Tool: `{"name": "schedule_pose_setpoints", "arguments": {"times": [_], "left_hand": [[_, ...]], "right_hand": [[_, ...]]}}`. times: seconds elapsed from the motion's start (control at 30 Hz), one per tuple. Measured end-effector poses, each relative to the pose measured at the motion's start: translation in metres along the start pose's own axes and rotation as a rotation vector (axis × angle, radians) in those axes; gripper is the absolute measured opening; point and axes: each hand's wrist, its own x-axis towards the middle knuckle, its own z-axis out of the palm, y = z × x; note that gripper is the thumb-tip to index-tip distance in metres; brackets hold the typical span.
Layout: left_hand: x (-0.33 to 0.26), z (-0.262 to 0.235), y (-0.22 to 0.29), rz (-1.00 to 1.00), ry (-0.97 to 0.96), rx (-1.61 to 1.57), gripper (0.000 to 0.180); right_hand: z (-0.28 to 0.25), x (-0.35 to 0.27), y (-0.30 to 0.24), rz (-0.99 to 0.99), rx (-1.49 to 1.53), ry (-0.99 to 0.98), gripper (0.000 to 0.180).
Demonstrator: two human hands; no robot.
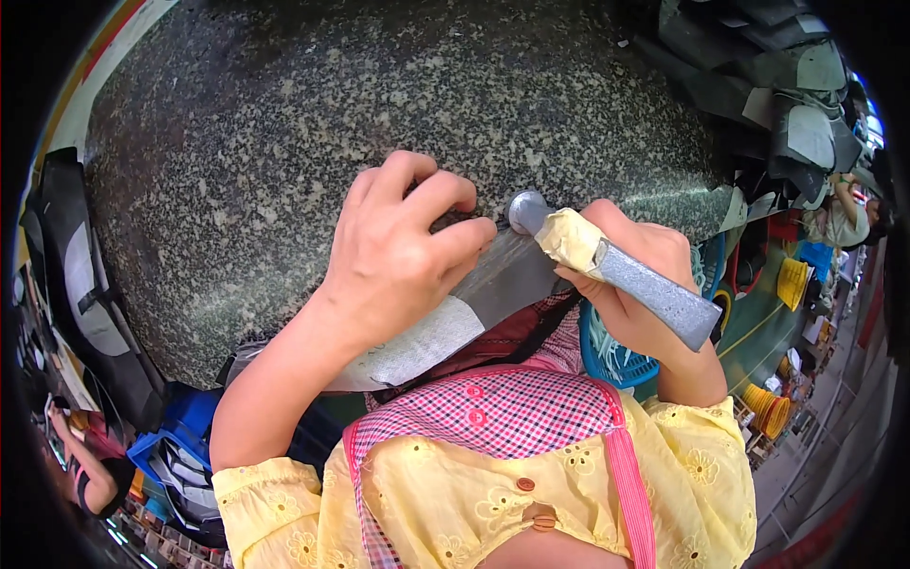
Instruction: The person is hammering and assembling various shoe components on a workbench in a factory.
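Note:
In my right hand (pixel 640 261) is a hammer (pixel 659 289), its steel head lying slantwise across the fist. Yellow tape or wrapping (pixel 571 239) covers the middle of the head, and the handle is hidden. The hammer's round face (pixel 529 211) is close to the fingertips of my left hand (pixel 393 237), at the near edge of the speckled stone slab (pixel 313 104). Curled fingers of that hand press on a dark grey sheet piece (pixel 517 280) that hangs over the edge. A whitish patch (pixel 427 341) shows on the piece; the left thumb is hidden.
Dark sheet pieces with pale patches are piled at the upper right (pixel 810 137) and along the left (pixel 90 294). A blue basket (pixel 616 365) of pale strips stands below my right forearm. A blue crate (pixel 180 427) is at lower left. Other people sit on both sides.

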Motion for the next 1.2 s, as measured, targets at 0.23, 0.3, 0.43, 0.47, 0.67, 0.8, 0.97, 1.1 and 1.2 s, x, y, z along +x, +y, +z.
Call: {"name": "schedule_pose_setpoints", "arguments": {"times": [0.23,0.3,0.43,0.47,0.67,0.8,0.97,1.1,1.2], "left_hand": [[-0.005,-0.001,0.017,0.068,-0.158,0.240,0.028],[-0.007,0.002,0.012,0.003,-0.040,0.166,0.028],[-0.011,-0.004,0.015,-0.104,-0.008,0.118,0.031],[-0.011,-0.003,0.016,-0.099,-0.013,0.124,0.030],[-0.013,-0.002,0.037,-0.018,-0.157,0.286,0.030],[-0.021,0.005,0.036,-0.087,-0.099,0.283,0.035],[-0.022,0.003,0.030,-0.106,0.010,0.160,0.034],[-0.023,0.005,0.047,-0.095,-0.075,0.342,0.032],[-0.028,0.007,0.039,-0.147,-0.044,0.211,0.028]], "right_hand": [[-0.004,-0.007,-0.007,-0.144,0.099,0.232,0.018],[0.004,-0.006,-0.010,0.007,-0.041,-0.037,0.023],[0.014,-0.007,-0.002,-0.010,-0.037,0.039,0.023],[0.015,-0.007,0.000,-0.060,-0.042,0.085,0.022],[0.006,-0.008,-0.008,-0.129,-0.030,0.181,0.020],[0.013,-0.003,-0.006,-0.034,-0.082,0.025,0.025],[0.009,-0.001,-0.005,-0.081,-0.065,0.077,0.023],[0.005,-0.005,-0.012,-0.180,-0.021,0.192,0.025],[0.017,-0.004,-0.011,-0.039,-0.080,0.025,0.025]]}}
